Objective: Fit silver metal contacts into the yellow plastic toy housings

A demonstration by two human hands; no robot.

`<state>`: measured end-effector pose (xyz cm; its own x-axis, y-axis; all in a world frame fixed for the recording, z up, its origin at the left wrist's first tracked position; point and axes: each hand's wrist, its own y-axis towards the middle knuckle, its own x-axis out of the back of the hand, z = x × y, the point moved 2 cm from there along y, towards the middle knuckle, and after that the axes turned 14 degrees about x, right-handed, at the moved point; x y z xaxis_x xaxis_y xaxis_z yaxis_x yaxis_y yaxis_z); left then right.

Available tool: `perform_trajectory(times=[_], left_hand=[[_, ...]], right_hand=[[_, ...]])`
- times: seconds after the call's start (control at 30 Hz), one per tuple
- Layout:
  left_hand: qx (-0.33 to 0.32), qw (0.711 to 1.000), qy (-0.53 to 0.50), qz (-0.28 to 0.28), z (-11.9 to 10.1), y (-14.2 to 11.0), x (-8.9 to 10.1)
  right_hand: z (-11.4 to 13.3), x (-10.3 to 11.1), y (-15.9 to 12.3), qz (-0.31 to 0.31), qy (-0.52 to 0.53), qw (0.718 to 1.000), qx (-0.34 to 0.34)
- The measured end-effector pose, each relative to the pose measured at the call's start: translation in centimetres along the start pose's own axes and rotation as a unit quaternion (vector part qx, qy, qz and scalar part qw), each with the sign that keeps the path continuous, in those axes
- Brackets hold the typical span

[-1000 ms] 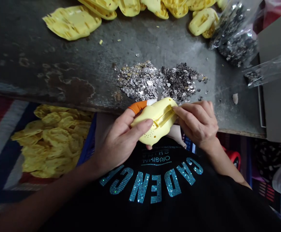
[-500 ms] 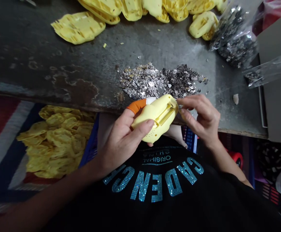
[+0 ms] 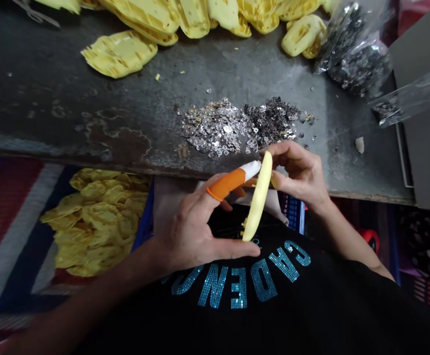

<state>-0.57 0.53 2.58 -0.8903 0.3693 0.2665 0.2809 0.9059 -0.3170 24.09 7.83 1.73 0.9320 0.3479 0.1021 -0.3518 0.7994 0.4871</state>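
Observation:
A yellow plastic shell half [image 3: 260, 199] is held up on edge above my lap, just off the table's front edge. My left hand [image 3: 196, 224] grips it from the left, thumb at its lower end and the forefinger, in an orange sleeve [image 3: 227, 186] with a white tip, against its upper part. From the other side my right hand [image 3: 301, 173] pinches at the shell's upper end with bent fingers. Whether a small metal piece is between those fingers is hidden. Silvery flat metal contact pieces [image 3: 215, 129] and a darker heap of small metal parts [image 3: 272, 119] lie just beyond.
More yellow shells [image 3: 156, 19] line the back of the grey table [image 3: 126, 103]. Clear bags of metal parts [image 3: 361, 66] sit at the back right. Below on the left is a pile of yellow shells [image 3: 92, 222]. A blue basket [image 3: 292, 212] shows under the table edge.
The shell has turned from showing its slotted face to standing edge-on. My left thumb has moved down to its lower end, and my right fingers have come onto its upper end.

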Motion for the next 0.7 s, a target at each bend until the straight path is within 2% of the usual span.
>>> perform_trajectory(times=[0.1,0.27,0.47,0.57,0.63,0.7], left_hand=[[-0.052,0.995,0.078,0.044,-0.6,1.1,0.3],[-0.112,0.984,0.074,0.116,-1.7,2.4,-0.1],[-0.129,0.984,0.067,0.101,-1.6,2.1,-0.3],[-0.116,0.984,0.093,0.098,-1.2,2.1,0.1],[-0.109,0.984,0.090,0.111,-0.7,1.9,0.7],[-0.093,0.987,0.056,0.120,0.0,1.4,1.6]], right_hand=[[-0.6,-0.3,-1.3,-0.025,-0.014,0.998,0.052],[-1.0,-0.5,-2.4,-0.047,-0.060,0.991,0.110],[-1.0,-0.2,-2.5,-0.053,-0.071,0.989,0.121],[-1.3,-0.4,-2.8,-0.068,-0.061,0.991,0.094],[-1.5,-1.0,-3.1,-0.089,-0.013,0.995,0.037],[-1.7,-2.1,-3.1,-0.120,0.081,0.989,-0.039]])
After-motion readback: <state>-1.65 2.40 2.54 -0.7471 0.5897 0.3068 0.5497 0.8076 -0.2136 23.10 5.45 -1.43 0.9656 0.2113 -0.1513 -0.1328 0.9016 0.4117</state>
